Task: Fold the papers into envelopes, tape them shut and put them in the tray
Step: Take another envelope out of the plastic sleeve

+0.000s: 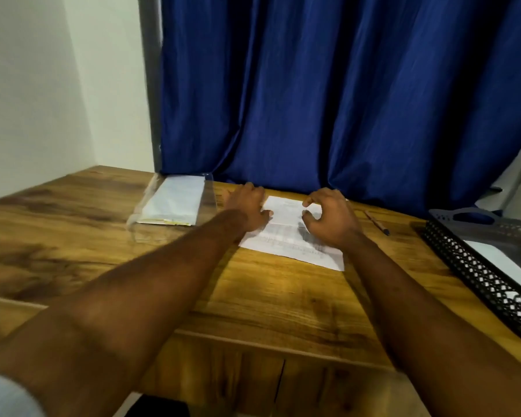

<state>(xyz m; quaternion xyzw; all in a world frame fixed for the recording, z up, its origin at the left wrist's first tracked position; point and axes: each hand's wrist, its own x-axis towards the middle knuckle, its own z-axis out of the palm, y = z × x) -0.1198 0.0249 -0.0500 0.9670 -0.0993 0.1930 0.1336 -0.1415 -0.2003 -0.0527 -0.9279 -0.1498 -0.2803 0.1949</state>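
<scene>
A white sheet of paper with faint print lies on the wooden table, a crease running across its middle. My left hand rests on the sheet's left edge with its fingers pressing down. My right hand hovers over the sheet's right part, thumb and fingers curled with only shadow between them; whether the tips touch the paper is unclear. A black mesh tray stands at the right and holds a white paper.
A clear plastic sleeve with a stack of white papers lies at the back left. A pen lies between the sheet and the tray. A blue curtain hangs behind the table. The table's front edge is near me.
</scene>
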